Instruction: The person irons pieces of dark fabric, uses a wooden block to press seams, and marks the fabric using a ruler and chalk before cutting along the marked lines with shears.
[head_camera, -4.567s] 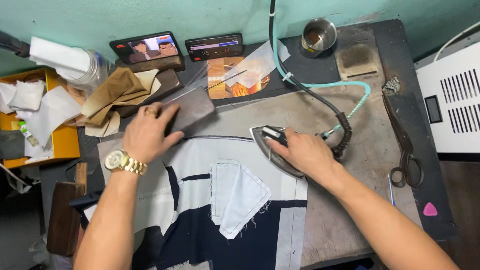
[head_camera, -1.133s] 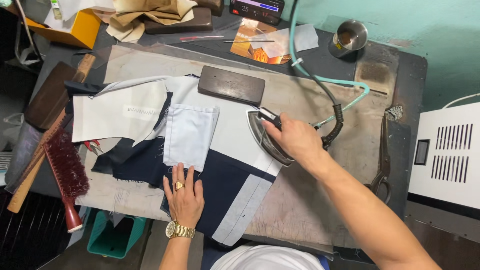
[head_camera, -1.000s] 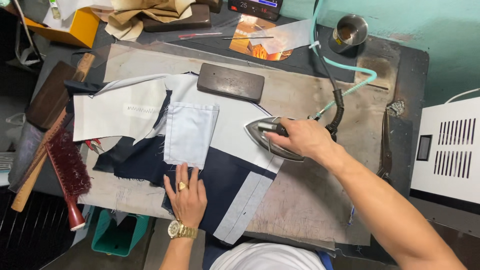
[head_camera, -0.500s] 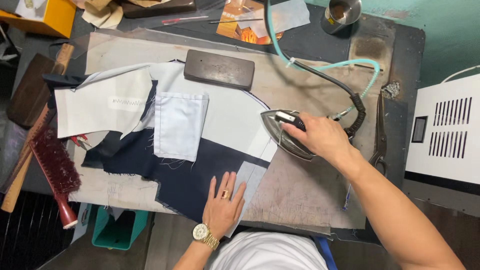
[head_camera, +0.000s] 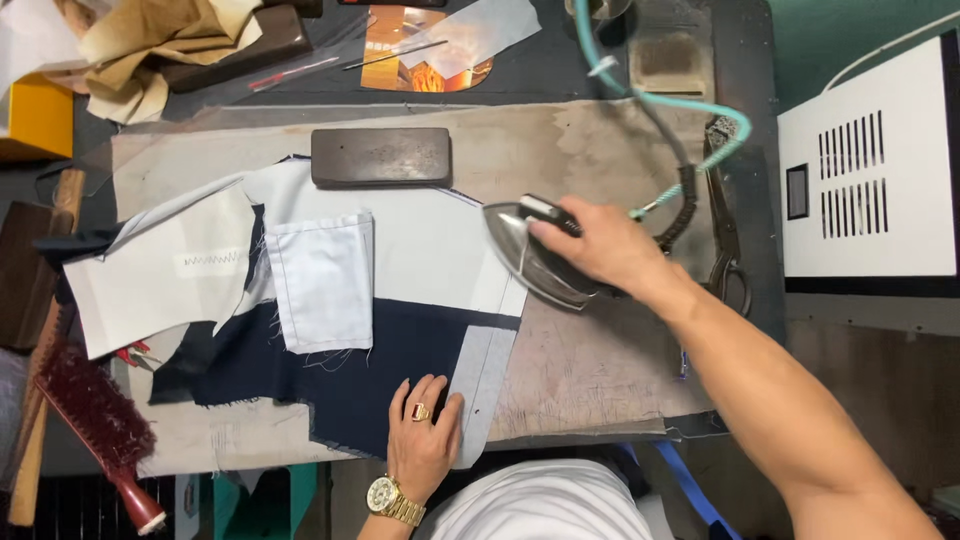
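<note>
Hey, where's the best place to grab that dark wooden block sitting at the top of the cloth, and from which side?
Probably take the wooden block across its narrow width, near the middle, coming straight down from above. It lies flat and long, its ends left and right, and both long edges look free. The left hand rests on the dark cloth; the right hand holds the iron.
</note>
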